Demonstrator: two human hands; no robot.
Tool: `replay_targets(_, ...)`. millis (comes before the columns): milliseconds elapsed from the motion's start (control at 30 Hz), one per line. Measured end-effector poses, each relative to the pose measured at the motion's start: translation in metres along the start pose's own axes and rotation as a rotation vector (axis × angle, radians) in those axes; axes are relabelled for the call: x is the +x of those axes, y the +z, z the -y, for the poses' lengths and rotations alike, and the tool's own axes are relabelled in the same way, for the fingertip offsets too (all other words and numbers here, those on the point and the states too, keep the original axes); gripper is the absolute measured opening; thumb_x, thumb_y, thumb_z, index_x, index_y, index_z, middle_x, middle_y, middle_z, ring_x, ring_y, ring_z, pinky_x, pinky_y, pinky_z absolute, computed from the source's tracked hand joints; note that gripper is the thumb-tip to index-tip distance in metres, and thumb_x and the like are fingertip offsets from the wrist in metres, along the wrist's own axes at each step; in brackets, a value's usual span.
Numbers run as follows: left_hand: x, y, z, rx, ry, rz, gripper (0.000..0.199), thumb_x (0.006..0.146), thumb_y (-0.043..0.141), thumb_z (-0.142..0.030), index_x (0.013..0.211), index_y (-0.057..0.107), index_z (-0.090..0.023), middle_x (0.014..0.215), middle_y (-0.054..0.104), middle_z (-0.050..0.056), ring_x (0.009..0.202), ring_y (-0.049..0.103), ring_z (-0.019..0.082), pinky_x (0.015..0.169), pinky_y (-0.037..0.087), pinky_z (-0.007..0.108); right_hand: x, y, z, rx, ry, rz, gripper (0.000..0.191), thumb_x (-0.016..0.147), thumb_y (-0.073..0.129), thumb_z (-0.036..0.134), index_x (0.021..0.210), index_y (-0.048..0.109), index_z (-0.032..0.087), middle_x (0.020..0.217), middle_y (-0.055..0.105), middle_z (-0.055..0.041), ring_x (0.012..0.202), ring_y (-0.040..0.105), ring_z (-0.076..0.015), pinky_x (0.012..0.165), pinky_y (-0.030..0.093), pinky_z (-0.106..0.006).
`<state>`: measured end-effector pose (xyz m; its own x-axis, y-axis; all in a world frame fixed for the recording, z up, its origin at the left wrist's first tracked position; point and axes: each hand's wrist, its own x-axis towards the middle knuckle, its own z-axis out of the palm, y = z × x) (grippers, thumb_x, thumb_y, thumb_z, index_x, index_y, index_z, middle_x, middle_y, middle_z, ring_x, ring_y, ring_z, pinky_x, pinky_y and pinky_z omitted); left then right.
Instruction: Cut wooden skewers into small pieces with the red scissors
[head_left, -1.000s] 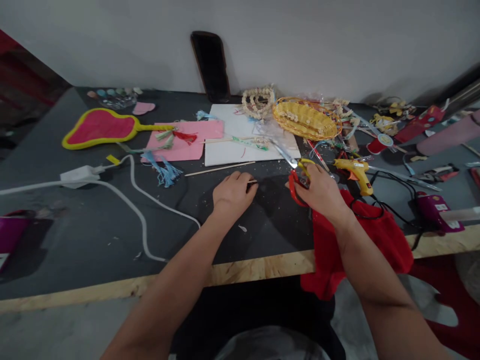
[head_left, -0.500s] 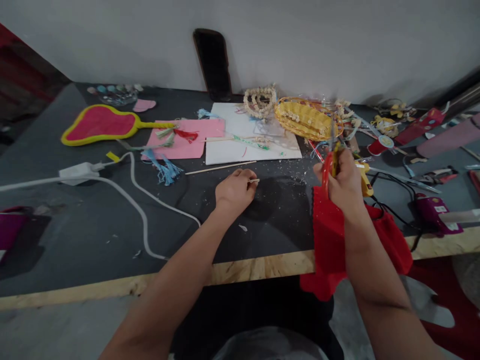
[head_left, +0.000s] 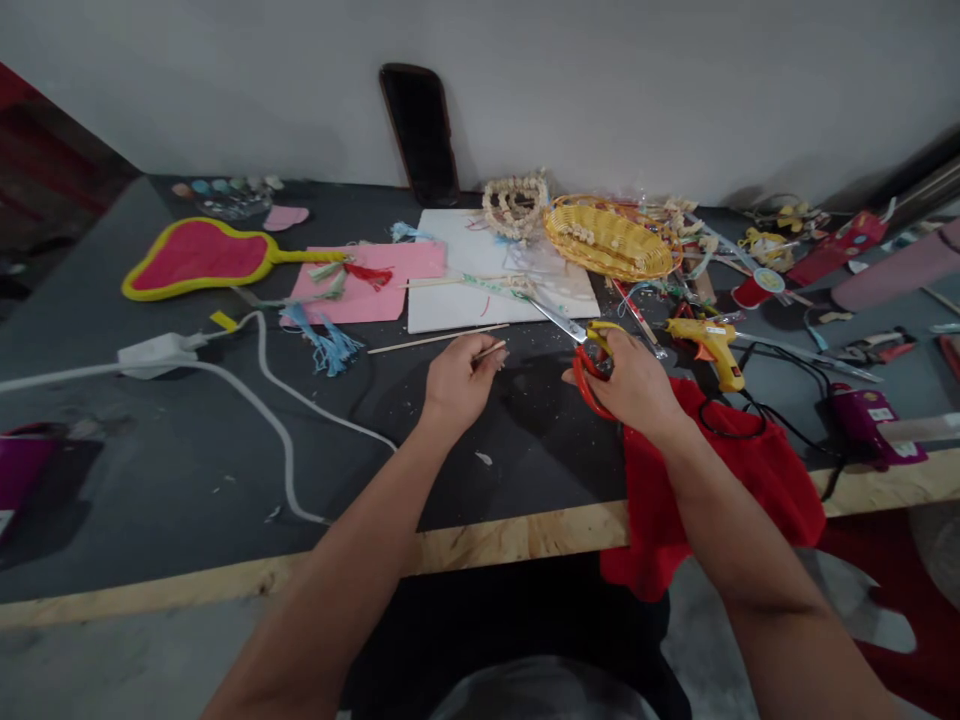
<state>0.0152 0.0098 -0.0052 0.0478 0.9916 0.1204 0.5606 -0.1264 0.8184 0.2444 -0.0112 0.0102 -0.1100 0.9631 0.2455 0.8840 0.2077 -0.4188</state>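
My left hand (head_left: 463, 377) pinches a short thin wooden stick (head_left: 490, 350) just above the dark tabletop. Its fingers are closed round it, and one end sticks out to the right. My right hand (head_left: 637, 385) grips scissors (head_left: 589, 375) with red and yellow handles. Their blades (head_left: 555, 315) point up and left over the edge of a white board (head_left: 450, 312). A longer thin stick (head_left: 439, 338) lies on the table just beyond my left hand. Under my right wrist is a red cloth (head_left: 757, 470), hanging over the table edge.
A yellow glue gun (head_left: 709, 345) with a black cord lies right of my right hand. Behind are a yellow wicker basket (head_left: 615, 240), a pink paper (head_left: 390, 262) and a leaning phone (head_left: 421, 135). At left lie a pink-and-yellow fan (head_left: 206, 258) and white cables (head_left: 289, 450).
My right hand has brought the scissors left from above the red cloth, blades now tilted toward my left hand. The glue gun is uncovered. The short stick in my left hand has turned slightly.
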Motion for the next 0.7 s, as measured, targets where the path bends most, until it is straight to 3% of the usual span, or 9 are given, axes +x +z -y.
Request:
replay_targets(100,-0.002,-0.002,-0.003,-0.479,-0.16,-0.001,0.021,0.075,0.065,-0.036,0.081,0.064,-0.016,0.07,0.061,0.0,0.054,0.046,0.009,0.051,0.037,0.021,-0.001,0.001,0.004,0.102,0.011,-0.007,0.043,0.076,0.062,0.062,0.083,0.048,0.023,0.084,0.059,-0.0062,0.083,0.06,-0.0254,0.072,0.049,-0.038)
replay_targets(233,-0.006,-0.005,-0.012,-0.863,-0.303,0.072,0.029,0.065,0.076,-0.038,0.077,0.061,-0.016,0.065,0.053,-0.003,0.047,0.032,0.004,0.039,0.025,0.017,-0.006,0.006,0.016,0.148,-0.107,0.068,0.045,0.075,0.062,0.063,0.085,0.046,0.022,0.087,0.059,-0.0074,0.088,0.059,-0.0263,0.076,0.05,-0.04)
replay_targets(367,-0.009,-0.006,-0.018,-0.976,-0.292,0.103,0.03,0.062,0.08,-0.033,0.07,0.057,-0.016,0.057,0.038,-0.007,0.047,0.026,0.004,0.039,0.023,0.015,-0.01,0.012,0.026,0.083,-0.198,0.135,0.051,0.075,0.062,0.063,0.095,0.049,0.019,0.095,0.061,-0.0121,0.1,0.059,-0.0314,0.085,0.05,-0.046)
replay_targets(700,-0.011,-0.004,-0.013,-0.917,-0.24,0.135,0.031,0.071,0.075,-0.04,0.072,0.055,-0.017,0.054,0.033,-0.007,0.045,0.026,0.005,0.04,0.021,0.018,-0.012,0.018,0.023,0.05,-0.178,0.119,0.055,0.075,0.065,0.06,0.107,0.051,0.018,0.106,0.064,-0.0157,0.107,0.06,-0.0329,0.089,0.051,-0.048)
